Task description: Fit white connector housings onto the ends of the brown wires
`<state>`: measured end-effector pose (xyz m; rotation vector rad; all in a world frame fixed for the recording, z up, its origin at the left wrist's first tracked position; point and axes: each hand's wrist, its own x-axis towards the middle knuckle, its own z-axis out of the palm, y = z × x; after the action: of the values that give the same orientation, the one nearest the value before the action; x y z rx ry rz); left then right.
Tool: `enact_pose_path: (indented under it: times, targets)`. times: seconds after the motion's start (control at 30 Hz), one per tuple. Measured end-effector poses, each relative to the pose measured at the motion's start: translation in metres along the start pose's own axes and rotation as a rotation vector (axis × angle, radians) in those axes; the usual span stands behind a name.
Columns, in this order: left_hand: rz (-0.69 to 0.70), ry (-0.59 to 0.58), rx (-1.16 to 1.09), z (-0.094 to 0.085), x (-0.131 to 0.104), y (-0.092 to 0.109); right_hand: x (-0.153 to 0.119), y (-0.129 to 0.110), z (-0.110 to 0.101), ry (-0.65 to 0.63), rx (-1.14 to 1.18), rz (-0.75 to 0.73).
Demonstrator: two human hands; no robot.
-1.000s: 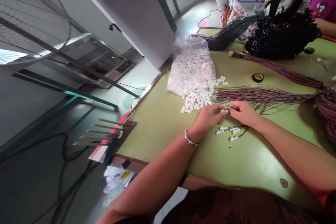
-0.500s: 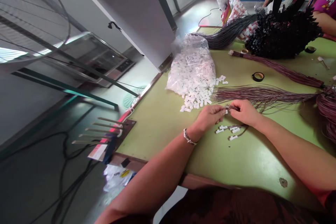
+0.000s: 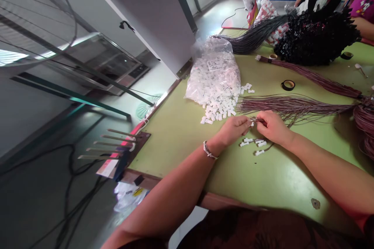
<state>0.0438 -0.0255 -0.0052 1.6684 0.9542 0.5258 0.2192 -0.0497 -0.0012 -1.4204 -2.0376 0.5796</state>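
Note:
My left hand (image 3: 236, 127) is closed in a pinch on a small white connector (image 3: 252, 123), close to the fingers of my right hand. Brown wires run out of my right hand (image 3: 271, 125), which is closed around their ends; the fingertips of both hands nearly meet. Below the hands, several wires with white connectors (image 3: 259, 152) fitted on their ends lie on the green table (image 3: 181, 144). A bundle of loose brown wires (image 3: 304, 106) stretches behind my right hand. Just beyond my left hand is a pile of loose white connectors (image 3: 217, 109).
A clear plastic bag (image 3: 214, 68) spills the connectors. Black tape (image 3: 288, 85), another brown wire bundle (image 3: 315, 74) and a heap of black-ended wires (image 3: 318, 39) lie farther back. A rack of metal prongs (image 3: 117, 146) sits at the left edge. A co-worker's sleeve (image 3: 364, 2) shows top right.
Both hands stay almost in place, fingertips together over the wires. The view has shifted very slightly. Nothing has visibly been let go or picked up.

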Motion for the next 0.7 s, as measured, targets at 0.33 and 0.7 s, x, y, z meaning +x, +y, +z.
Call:
enact_pose_path:
  times: [0.33,0.7]
  targets:
    - [-0.032,0.043,0.081,0.0026,-0.0003,0.0045,-0.002,0.0013,0.0001,0.007,-0.053,-0.022]
    - [-0.036,0.005,0.11,-0.0022,-0.0007,0.0059,-0.0031,0.0037,0.0037,0.042,0.066,0.077]
